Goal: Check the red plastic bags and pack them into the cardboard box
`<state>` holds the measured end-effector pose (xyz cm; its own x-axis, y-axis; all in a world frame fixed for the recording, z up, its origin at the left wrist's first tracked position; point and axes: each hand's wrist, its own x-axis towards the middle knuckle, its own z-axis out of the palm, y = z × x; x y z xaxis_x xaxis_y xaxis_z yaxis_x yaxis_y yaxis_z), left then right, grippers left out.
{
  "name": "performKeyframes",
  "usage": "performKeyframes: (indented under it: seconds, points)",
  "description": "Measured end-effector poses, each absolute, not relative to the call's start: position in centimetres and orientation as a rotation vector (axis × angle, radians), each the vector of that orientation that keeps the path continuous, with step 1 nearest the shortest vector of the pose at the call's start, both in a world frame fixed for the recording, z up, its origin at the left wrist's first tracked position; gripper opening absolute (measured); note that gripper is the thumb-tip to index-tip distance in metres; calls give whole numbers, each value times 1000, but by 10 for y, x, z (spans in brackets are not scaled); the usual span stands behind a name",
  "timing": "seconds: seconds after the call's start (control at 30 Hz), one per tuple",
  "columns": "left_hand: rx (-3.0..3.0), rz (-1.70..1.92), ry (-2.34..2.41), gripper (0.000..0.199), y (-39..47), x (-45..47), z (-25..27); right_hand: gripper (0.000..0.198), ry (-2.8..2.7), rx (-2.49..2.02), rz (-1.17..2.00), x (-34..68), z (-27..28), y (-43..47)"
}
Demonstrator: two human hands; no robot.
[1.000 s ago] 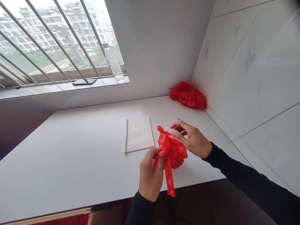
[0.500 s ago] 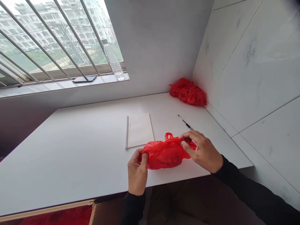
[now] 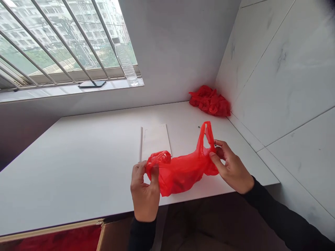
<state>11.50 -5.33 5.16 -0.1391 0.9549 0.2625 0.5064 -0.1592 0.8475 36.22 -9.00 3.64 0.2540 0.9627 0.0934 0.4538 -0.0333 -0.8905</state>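
Observation:
A thin red plastic bag (image 3: pixel 183 172) is stretched between my two hands over the front edge of the white table. My left hand (image 3: pixel 145 190) pinches its left end, where a crumpled loop sticks up. At the other end, my right hand (image 3: pixel 230 165) grips the bag near the base of a handle loop that stands upright. Something darker shows faintly through the bag's lower part, but I cannot make out what. Just behind the bag lies a white notebook (image 3: pixel 155 141), its near edge partly covered. The pen (image 3: pixel 199 127) to its right is mostly hidden by the bag and hand.
A heap of red plastic bags (image 3: pixel 210 101) sits in the back right corner of the table (image 3: pixel 78 167). A clear bottle (image 3: pixel 127 64) and a phone (image 3: pixel 92 84) stand on the windowsill. An open cardboard box (image 3: pixel 101 233) with red contents is below the table's front edge.
My hands have moved apart, the left one going left, and the bag is stretched wider. Its right handle loop now rises upright, and the left end has lifted into a loop.

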Motion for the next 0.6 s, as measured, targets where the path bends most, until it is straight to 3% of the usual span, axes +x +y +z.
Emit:
performKeyframes:
  seconds: [0.3,0.47,0.6]
  points:
    - [1655,1234,1620,14,-87,115,92,18,-1402,-1523,576,351,70,-110]
    - [1569,1340,1603,16,-100,112,107,53,-1471,-1374,321,346,94,-133]
    - [1404,1286,1500,14,-108,111,117,34,-1576,-1380,294,343,110,-135]
